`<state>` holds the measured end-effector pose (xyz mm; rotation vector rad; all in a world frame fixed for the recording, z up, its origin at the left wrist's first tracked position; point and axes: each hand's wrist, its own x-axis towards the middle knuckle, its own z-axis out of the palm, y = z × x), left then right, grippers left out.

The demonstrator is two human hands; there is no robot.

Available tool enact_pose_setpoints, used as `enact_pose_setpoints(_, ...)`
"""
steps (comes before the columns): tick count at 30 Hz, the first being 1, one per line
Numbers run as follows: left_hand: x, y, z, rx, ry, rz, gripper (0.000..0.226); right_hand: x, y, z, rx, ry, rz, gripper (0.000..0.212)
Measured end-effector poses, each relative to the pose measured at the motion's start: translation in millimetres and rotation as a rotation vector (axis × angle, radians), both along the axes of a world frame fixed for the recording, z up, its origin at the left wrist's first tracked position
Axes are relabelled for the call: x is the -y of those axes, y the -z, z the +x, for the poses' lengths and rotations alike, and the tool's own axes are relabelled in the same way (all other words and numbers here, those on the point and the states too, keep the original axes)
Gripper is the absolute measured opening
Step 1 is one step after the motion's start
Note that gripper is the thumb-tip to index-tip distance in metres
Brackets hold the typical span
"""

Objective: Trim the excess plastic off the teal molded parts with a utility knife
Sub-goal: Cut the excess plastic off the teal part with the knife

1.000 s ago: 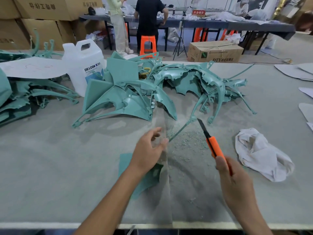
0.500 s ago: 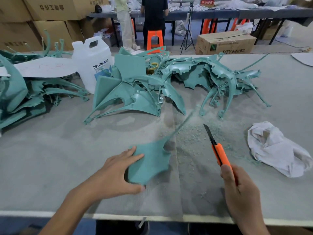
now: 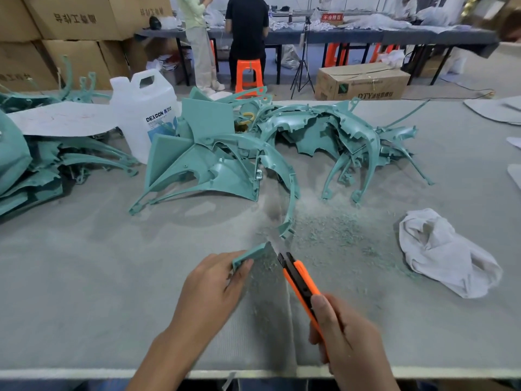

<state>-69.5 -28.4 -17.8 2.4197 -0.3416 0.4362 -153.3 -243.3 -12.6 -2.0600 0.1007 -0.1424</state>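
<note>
My left hand (image 3: 211, 289) grips a teal molded part (image 3: 251, 253) near the table's front middle; only its upper edge shows above my fingers. My right hand (image 3: 346, 345) holds an orange utility knife (image 3: 300, 280), its black tip close to the right edge of that part. A pile of teal molded parts (image 3: 214, 167) lies behind, with more curved ones (image 3: 346, 139) to the right. Teal shavings (image 3: 324, 230) cover the felt in front of the piles.
A white rag (image 3: 442, 255) lies at the right. A white DEXCON jug (image 3: 143, 108) stands at the back left beside another stack of teal parts (image 3: 36, 167) under a white sheet. Cardboard boxes, an orange stool and two standing people are beyond the table.
My left hand has turned the teal part upright and drawn it toward the knife. The knife has moved left and closer to the part's edge.
</note>
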Motion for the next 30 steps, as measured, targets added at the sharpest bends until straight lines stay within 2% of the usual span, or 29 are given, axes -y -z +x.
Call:
enact_pose_setpoints(7,3.5,-2.3,0.2,0.038,0.009,0.026,0.043,30.0,-20.9,19.9,0.040,0.156,-0.278,0.042)
enact_pose_setpoints(14,23.6,-12.9,0.9,0.194,-0.048,0.067,0.033,3.0,-39.9,-5.6,0.140,0.085,-0.193,0.048)
enact_pose_setpoints(17,32.1,-22.3,-1.7,0.244,-0.015,0.048,0.032,-7.3,-44.7,-11.7,0.216,0.074,-0.246,0.033)
enact_pose_setpoints(20,34.9,-30.6,-8.3,0.246,0.030,0.029,0.029,-2.4,-45.8,-6.9,0.251,0.121,-0.254,0.033)
enact_pose_setpoints(24,30.1,-35.5,-14.7,0.197,0.033,-0.004,0.030,19.5,-49.1,3.2,0.186,0.237,-0.214,0.032)
enact_pose_setpoints(27,31.2,-42.8,-14.9,0.226,0.022,0.018,0.027,14.2,-52.1,-3.9,0.275,0.201,-0.227,0.041)
enact_pose_setpoints(30,35.4,-47.2,-15.8,0.247,0.082,0.016,0.022,3.9,-51.9,-6.5,0.308,0.129,-0.228,0.026)
